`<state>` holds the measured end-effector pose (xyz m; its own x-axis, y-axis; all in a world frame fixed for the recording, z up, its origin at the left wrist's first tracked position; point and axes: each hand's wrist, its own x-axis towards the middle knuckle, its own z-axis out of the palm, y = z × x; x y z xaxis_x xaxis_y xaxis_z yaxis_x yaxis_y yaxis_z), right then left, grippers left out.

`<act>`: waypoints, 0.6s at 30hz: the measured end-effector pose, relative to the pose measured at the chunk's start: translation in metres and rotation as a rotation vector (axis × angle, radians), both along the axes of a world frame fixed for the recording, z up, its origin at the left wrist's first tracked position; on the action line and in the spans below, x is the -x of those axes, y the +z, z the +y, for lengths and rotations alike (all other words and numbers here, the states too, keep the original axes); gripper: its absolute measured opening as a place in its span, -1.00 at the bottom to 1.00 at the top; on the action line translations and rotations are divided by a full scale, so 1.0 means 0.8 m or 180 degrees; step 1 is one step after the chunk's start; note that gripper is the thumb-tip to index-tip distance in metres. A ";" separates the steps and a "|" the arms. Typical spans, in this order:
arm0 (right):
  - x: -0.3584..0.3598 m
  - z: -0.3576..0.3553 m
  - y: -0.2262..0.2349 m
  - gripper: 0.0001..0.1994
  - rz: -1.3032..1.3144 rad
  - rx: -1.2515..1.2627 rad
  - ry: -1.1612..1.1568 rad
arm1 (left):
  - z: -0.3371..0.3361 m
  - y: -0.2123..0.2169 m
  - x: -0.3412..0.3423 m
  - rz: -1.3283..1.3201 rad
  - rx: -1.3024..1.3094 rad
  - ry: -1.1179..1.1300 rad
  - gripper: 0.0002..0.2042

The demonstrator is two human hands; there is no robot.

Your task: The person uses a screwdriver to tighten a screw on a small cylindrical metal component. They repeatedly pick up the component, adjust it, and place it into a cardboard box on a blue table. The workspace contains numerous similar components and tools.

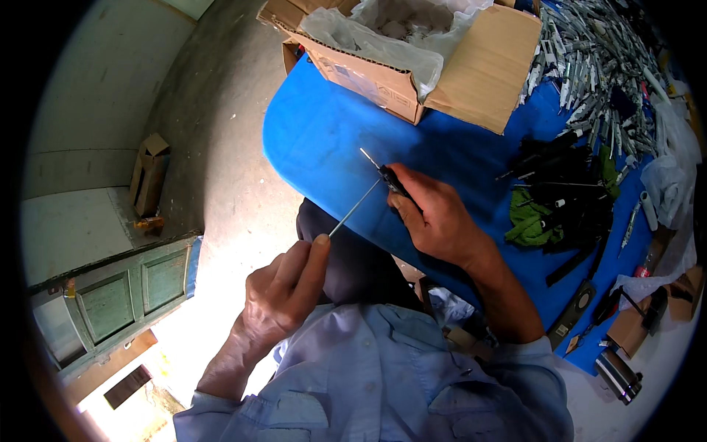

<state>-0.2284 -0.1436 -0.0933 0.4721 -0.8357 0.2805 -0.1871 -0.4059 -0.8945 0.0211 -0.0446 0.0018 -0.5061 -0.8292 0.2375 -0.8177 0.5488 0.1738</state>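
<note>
My left hand (289, 283) is closed, thumb and fingers pinching one end of a thin, straight metal rod (356, 207). The rod slants up and to the right, and its far end meets a small black tool or part (394, 183). That black piece sits in my closed right hand (438, 217), with a short thin pale tip (369, 158) pointing up and left from it. Its exact kind is not clear, as my fingers cover much of it. Both hands are above the near left side of the blue-covered table (324, 121).
A cardboard box (383, 92) lined with clear plastic stands at the table's far side. To its right lies a big heap of grey pen-like pieces (596, 66). Black parts (563, 184) rest on green cloth (526, 221) to the right. A metal cylinder (617, 376) lies near the right edge.
</note>
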 end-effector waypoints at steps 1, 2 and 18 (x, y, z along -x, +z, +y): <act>-0.001 0.001 -0.001 -0.60 0.0032 -0.0003 -0.0004 | -0.002 0.002 -0.003 -0.0112 -0.0014 -0.0088 -0.50; -0.001 0.001 -0.002 -0.60 0.0064 -0.0004 -0.0009 | -0.005 0.005 -0.004 -0.0180 -0.0032 -0.0153 -0.49; -0.005 0.003 0.001 -0.63 0.0163 -0.0082 -0.0092 | -0.035 0.015 0.000 0.3059 -0.3202 0.2257 -0.74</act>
<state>-0.2244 -0.1414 -0.0923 0.4610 -0.8558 0.2349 -0.2442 -0.3768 -0.8935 0.0215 -0.0726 0.0140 0.0529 -0.8347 -0.5482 -0.2202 -0.5452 0.8088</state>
